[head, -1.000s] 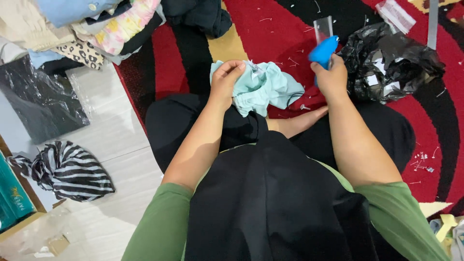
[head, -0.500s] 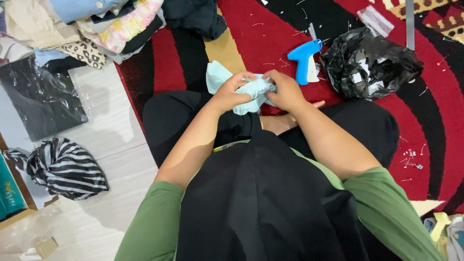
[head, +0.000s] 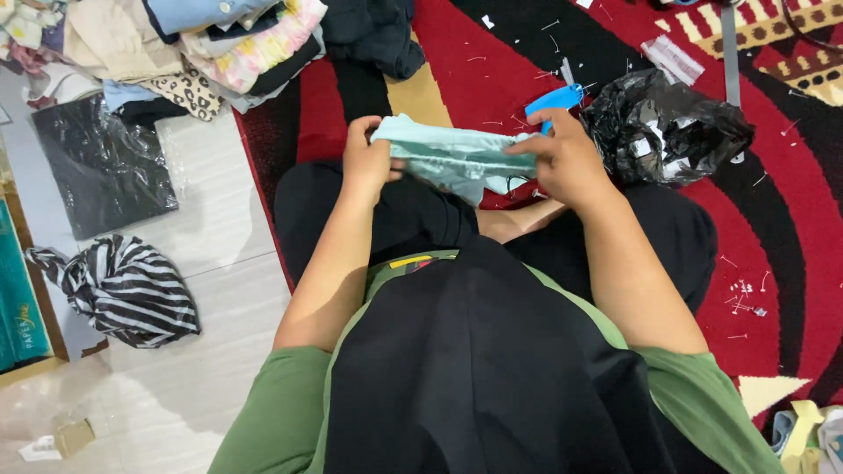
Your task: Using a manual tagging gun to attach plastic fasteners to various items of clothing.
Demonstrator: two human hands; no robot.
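While the person sits cross-legged on a red and black patterned rug (head: 773,228), the head camera looks straight down over a black scarf (head: 474,369) and green sleeves (head: 272,412) to both hands, raised just above the lap. The left hand (head: 367,162) has its fingers curled shut on the left end of a pale mint-green cloth (head: 448,154), thumb on top. The right hand (head: 566,158) pinches the cloth's right end, its fingers closed over the edge, so the fabric is stretched in a folded band between the two hands, with a loose part hanging below the middle. Just beyond the right hand, touching the rug, lies a blue tagging gun (head: 555,98), partly hidden by the knuckles. To the right of it sits a crumpled black plastic bag (head: 667,127), near the right hand but apart from it. Small white plastic fasteners (head: 742,294) are scattered over the rug. At the top left is a heap of folded clothes (head: 202,44) in blue, pink floral, cream and leopard print, with a dark garment (head: 373,35) beside it. On the pale tiled floor (head: 211,228) to the left lie a flat black packet in clear wrap (head: 105,167) and a black-and-white striped bundle (head: 123,290), both well apart from the hands
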